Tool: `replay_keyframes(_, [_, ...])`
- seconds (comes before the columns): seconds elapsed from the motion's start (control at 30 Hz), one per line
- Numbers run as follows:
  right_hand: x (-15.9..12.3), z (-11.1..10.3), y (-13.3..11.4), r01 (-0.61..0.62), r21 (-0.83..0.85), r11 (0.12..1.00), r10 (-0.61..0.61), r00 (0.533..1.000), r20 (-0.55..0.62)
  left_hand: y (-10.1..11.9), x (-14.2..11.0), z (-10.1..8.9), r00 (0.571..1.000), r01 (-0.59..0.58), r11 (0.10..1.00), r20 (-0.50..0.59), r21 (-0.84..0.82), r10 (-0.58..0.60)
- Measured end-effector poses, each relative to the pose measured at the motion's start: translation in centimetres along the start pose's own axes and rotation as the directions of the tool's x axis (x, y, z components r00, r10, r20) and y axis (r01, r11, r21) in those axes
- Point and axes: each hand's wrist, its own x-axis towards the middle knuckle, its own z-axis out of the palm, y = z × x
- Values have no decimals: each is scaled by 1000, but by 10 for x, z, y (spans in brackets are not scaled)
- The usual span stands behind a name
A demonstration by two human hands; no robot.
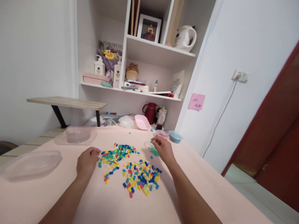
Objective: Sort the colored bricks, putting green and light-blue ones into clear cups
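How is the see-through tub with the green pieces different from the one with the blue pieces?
The green-piece tub is right by the right hand, while the blue-piece tub stands apart from both hands. The blue-piece tub sits farther back, near the wall, and the green-piece tub closer to the loose piles. Both are see-through and rest on the pink tabletop.
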Motion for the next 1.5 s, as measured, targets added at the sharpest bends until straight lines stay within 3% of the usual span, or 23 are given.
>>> replay_keyframes(0.1, [4, -11, 19, -76, 21, 997, 79, 987, -142, 1, 0, 0, 1000, 5, 1000, -4, 11, -5])
replay_keyframes(0.2, [4, -15, 29, -106, 76, 991, 119, 973, -197, 0, 1, 0, 1000, 2, 999, -8, 35, -1])
replay_keyframes(0.4, [1, -12, 15, -59, 215, 975, 106, 971, -214, -5, 5, 1, 997, -39, 994, -58, 99, 45])
replay_keyframes(0.47, [-4, -4, 5, -32, 261, 965, 79, 983, -169, -5, 4, 0, 992, -75, 988, -93, 138, 88])
replay_keyframes(0.57, [-7, 14, -10, 12, 301, 953, -13, 1000, -1, -4, 1, -2, 984, -109, 973, -114, 203, 134])
replay_keyframes(0.67, [5, 33, -23, 50, 253, 966, -93, 983, 159, -3, -2, -1, 988, -92, 959, -98, 268, 122])
replay_keyframes(0.8, [44, 62, -30, -71, 184, 980, 30, 976, 218, 0, -4, 2, 994, -65, 942, -63, 328, 91])
replay_keyframes(0.97, [94, 109, -21, -202, 63, 977, 179, 947, 268, 2, -7, 3, 997, -27, 937, -58, 348, 50])
replay_keyframes(1.2, [117, 156, -3, -133, -171, 976, 185, 925, 333, -4, -9, 8, 995, -32, 986, -87, 165, 47])
replay_keyframes(1.37, [127, 172, 1, -49, -236, 971, 147, 896, 420, -1, -12, 8, 995, 4, 996, -104, 84, 5])
replay_keyframes(1.5, [137, 163, 3, -29, -182, 983, 122, 842, 526, 3, -13, 6, 995, 43, 997, -88, 64, -38])
